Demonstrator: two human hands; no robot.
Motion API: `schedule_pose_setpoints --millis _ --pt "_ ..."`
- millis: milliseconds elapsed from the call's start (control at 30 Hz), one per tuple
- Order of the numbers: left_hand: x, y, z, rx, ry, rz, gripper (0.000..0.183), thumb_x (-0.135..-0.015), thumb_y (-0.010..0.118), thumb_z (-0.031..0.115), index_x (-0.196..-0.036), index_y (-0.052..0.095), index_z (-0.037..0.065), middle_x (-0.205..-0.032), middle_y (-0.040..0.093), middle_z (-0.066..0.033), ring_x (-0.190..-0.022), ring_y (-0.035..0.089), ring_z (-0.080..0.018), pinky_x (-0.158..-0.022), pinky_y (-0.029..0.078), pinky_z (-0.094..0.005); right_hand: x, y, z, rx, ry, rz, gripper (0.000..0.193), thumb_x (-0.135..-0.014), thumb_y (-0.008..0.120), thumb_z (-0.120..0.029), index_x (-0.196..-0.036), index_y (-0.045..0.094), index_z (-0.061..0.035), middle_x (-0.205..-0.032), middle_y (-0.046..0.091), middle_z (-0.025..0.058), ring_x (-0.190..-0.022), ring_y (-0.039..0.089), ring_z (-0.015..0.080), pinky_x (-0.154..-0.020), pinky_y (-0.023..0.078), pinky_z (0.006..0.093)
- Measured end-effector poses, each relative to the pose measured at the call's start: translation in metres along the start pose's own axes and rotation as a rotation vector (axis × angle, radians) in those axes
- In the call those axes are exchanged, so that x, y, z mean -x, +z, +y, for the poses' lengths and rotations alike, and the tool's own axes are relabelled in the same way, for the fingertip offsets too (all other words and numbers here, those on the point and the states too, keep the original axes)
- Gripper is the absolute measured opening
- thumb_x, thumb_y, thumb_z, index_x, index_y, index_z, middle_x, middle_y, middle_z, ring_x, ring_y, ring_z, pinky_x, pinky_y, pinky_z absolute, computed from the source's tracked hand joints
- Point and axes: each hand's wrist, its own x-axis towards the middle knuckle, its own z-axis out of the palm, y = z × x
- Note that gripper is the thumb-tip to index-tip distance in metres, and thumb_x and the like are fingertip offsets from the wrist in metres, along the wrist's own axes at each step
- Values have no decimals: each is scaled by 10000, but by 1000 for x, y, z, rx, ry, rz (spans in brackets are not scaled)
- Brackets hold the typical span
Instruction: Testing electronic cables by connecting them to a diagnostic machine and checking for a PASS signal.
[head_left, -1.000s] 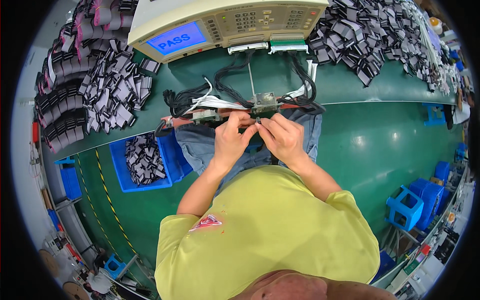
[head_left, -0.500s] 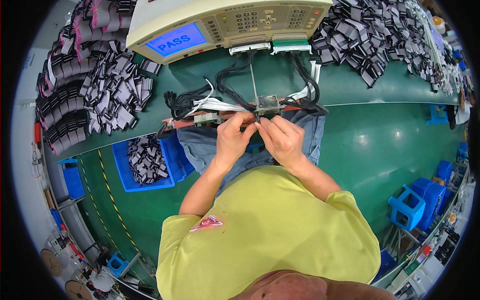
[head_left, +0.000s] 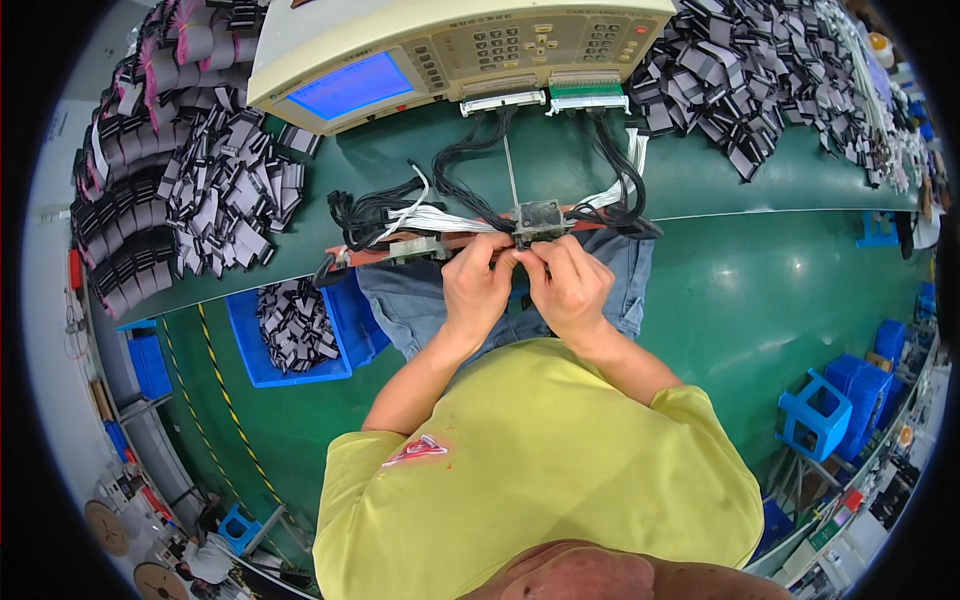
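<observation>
Grey, boxy block (head_left: 540, 222) at the near edge of the green table (head_left: 740, 194), just ahead of the fingertips. Close together at the block's near side, left hand (head_left: 478, 285) and right hand (head_left: 570, 288), thumbs and forefingers pinched inward; too hidden to tell any small piece between. Out to both sides of the block, a reddish bar (head_left: 352, 257), with a pale connector (head_left: 414, 247) on it to the block's left. Also left of the block, white wires (head_left: 445, 218) and a tangle of black cables (head_left: 355, 212). Behind the block, a thin rod (head_left: 512, 165), then a beige tester (head_left: 500, 65) with a lit blue screen (head_left: 352, 88). Well right of the block and farther back, a heap of short grey ribbon cables (head_left: 715, 85) with black ends. Well left of the block, a similar loose pile (head_left: 228, 190), and beyond that, stacked ribbon bundles (head_left: 125, 225), some with pink ties. Lower left of the block, a blue bin (head_left: 300, 378) with more ribbon pieces (head_left: 297, 325) inside. Far to the block's lower right, a blue stool (head_left: 815, 415) on the green floor (head_left: 745, 290).
</observation>
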Motion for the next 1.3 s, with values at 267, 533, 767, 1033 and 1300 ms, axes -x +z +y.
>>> schedule_pose_setpoints --millis 267,533,767,1033,1300 --pt "-7 -24 10 21 -30 -144 180 -914 758 44 -1061 657 10 -875 731 -173 -798 749 -342 -680 583 -394 -6 -5 -5 2 -55 -50 206 -813 872 -117 -837 675 -60 -760 646 56 -573 626 256 -506 481 353" --pt "-43 -155 10 -209 -6 358 221 -908 811 103 -1084 746 -13 -965 770 -129 -763 715 -170 -689 561 -292 3 -29 7 -164 -58 -142 231 -837 864 -127 -996 715 -52 -923 700 76 -560 624 184 -498 498 304" --pt "-35 -254 -138 -937 -441 507 454 -872 838 343 -1126 717 -14 -1023 692 -226 -967 663 -423 -863 531 -486 5 -30 9 -200 -70 -157 198 -828 826 -40 -992 716 -52 -956 699 79 -629 666 215 -524 523 319" --pt "-31 -243 -147 -929 -260 496 324 -908 800 260 -1120 708 34 -1064 680 -192 -990 634 -408 -874 504 -488 2 -29 7 -214 -82 -182 168 -834 822 -50 -965 717 -57 -959 689 74 -646 682 240 -548 551 336" --pt "-30 -241 -149 -892 -196 429 321 -895 815 319 -1072 701 76 -1072 679 -157 -1022 614 -400 -879 495 -498 -2 -30 4 -230 -89 -205 197 -845 813 -58 -1017 716 -45 -970 694 79 -676 696 260 -578 562 360"
